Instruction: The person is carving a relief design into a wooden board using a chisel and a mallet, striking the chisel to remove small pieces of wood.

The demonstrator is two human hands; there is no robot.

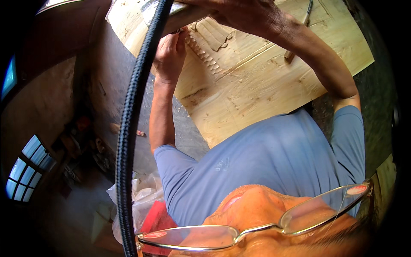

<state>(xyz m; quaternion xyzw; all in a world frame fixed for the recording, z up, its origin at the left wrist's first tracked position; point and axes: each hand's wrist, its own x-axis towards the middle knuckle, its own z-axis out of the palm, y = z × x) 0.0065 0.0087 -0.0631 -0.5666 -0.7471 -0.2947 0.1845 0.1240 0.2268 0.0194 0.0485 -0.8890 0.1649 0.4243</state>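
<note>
My left hand [170, 55] is closed in a pinch around a small dark item, too small to name, at the left end of a row of carved scallops [202, 53] in the pale wooden board [231, 103]. My right hand [239, 10] is at the top edge, its fingers wrapped on a metal tool [184, 16], partly out of view, just above the left hand. Beside the scallops is a carved raised shape [209, 34] with wood chips around it. A black braided hose [132, 107] runs down the view, close to the left hand.
A slim wooden-handled tool [293, 45] lies at the board's right, under my right arm. Left of the board are a grey floor [107, 85] with debris and a dark pile of objects [81, 141]. A crumpled plastic bag [141, 192] and red object [156, 212] are lower left.
</note>
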